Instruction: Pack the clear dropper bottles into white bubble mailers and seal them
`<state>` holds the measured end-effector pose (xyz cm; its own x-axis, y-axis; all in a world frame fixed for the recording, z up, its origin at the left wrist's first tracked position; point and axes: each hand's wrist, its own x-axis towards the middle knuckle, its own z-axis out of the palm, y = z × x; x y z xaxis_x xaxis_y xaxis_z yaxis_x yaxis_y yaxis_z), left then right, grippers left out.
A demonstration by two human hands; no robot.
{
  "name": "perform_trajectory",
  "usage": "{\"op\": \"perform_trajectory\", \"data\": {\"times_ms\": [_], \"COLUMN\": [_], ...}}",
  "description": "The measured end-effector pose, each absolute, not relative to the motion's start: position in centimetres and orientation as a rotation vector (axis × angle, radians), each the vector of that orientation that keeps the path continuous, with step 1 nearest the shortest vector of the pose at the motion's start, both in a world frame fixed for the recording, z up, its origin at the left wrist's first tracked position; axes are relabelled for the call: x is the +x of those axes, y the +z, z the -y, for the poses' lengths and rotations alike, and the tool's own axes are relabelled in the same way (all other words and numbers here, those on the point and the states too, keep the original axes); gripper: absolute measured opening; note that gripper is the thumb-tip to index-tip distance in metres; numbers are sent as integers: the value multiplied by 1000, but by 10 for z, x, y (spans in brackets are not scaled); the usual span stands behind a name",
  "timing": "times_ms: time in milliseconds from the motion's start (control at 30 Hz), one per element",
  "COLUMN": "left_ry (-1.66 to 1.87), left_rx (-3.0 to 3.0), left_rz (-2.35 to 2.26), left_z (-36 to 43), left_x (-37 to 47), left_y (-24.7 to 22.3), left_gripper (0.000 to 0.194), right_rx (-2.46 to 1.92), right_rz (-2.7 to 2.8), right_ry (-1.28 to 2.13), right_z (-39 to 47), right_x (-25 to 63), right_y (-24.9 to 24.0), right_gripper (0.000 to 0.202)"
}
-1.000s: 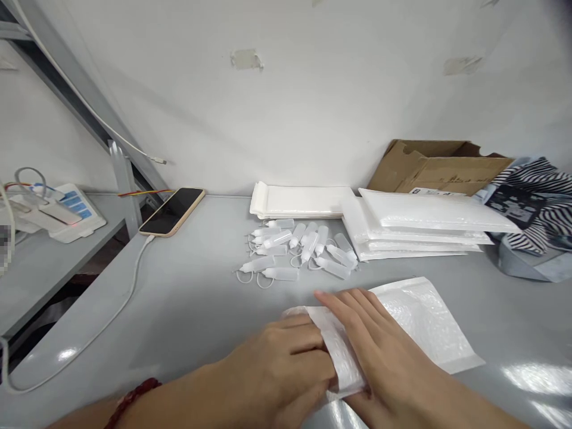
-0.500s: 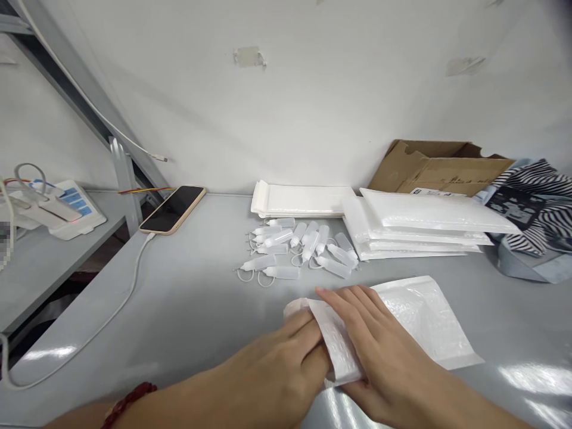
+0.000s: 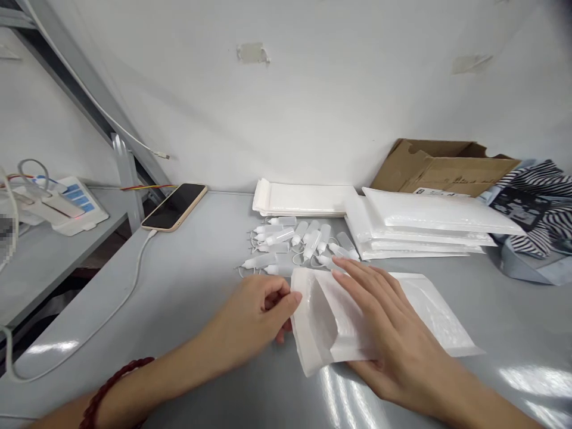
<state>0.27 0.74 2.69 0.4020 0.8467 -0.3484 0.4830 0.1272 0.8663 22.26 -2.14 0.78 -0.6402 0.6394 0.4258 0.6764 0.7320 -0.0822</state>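
Observation:
A white padded envelope (image 3: 353, 316) lies across the front of the grey table, its mouth gaping toward the left. My left hand (image 3: 268, 310) pinches the edge of the envelope's flap between thumb and fingers. Over the middle of the envelope rests my right hand (image 3: 388, 322), its fingers stretched along the upper face and the thumb below the lower edge. Just behind the envelope is a group of small clear plastic bottles (image 3: 308, 238) with white caps, partly covered by it. What is inside the envelope is not visible.
Flat white envelopes (image 3: 308, 198) are stacked by the wall. Thicker white packets (image 3: 429, 214) lie right of them, before a cardboard box (image 3: 442, 167). Striped cloth (image 3: 549, 208) sits far right. A phone (image 3: 176, 207) with a white cable (image 3: 134, 280) lies left.
My left hand has come out of the envelope's mouth and moved left to the flap, which is now spread out. My right hand has shifted slightly right, still on the envelope.

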Motion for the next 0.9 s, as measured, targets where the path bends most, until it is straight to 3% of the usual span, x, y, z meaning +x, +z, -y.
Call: {"op": "perform_trajectory", "data": {"times_ms": [167, 500, 900], "left_ry": [446, 501, 654], "left_rx": [1369, 991, 2239], "left_rz": [-1270, -1012, -835], "left_z": [-16, -11, 6], "left_x": [-1, 5, 3], "left_y": [25, 25, 23], "left_gripper": [30, 28, 19], "right_rx": [-905, -749, -749], "right_rz": [2591, 2702, 2482], "right_ry": [-414, -547, -522], "right_z": [18, 21, 23], "right_x": [223, 214, 221], "right_y": [1, -2, 4], "right_gripper": [42, 37, 25]}}
